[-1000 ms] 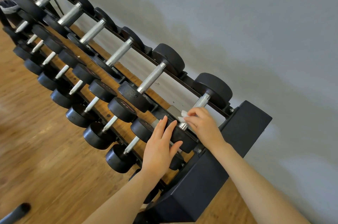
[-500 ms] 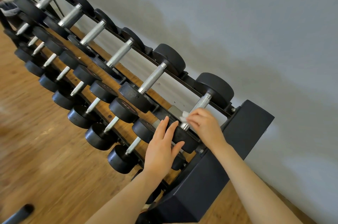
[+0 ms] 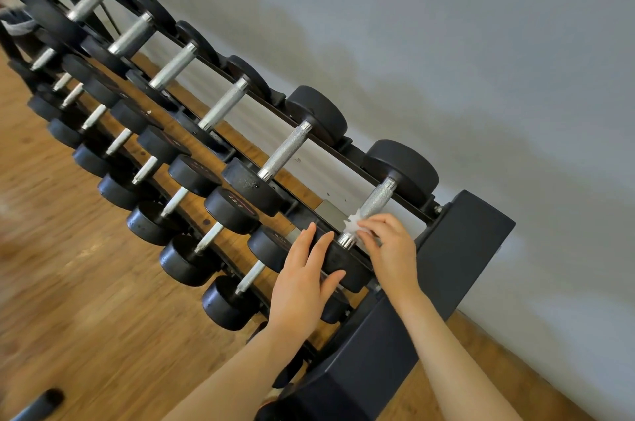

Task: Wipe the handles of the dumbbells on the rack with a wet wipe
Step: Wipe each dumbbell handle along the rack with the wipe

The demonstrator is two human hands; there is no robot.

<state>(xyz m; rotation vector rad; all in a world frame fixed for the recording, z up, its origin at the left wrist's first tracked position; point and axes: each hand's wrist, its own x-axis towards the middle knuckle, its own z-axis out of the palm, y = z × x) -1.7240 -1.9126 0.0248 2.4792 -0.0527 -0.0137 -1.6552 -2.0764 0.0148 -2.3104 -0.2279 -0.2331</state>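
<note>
While the right hand (image 3: 391, 250) curls its fingers round a white wipe (image 3: 354, 222) and presses it against the near end of a knurled handle (image 3: 376, 202), the left hand (image 3: 302, 279) lies flat, fingers straight and slightly spread, on the black near head (image 3: 347, 266) of the same dumbbell. Both forearms reach in from the bottom edge, the right one crossing over the dark end panel (image 3: 457, 248) of the rack (image 3: 391, 195). That dumbbell sits at the right end of the top tier, its far head (image 3: 402, 169) close to the grey wall (image 3: 446, 42). Most of the wipe is hidden under the right fingers; only a crumpled corner shows. The left palm covers part of the near head. Lower tiers of smaller dumbbells run off to the upper left, where they blur and are cut by the frame. A dark object (image 3: 37, 405) at the bottom left corner on the wooden floor (image 3: 86, 300) is too cropped to identify.
</note>
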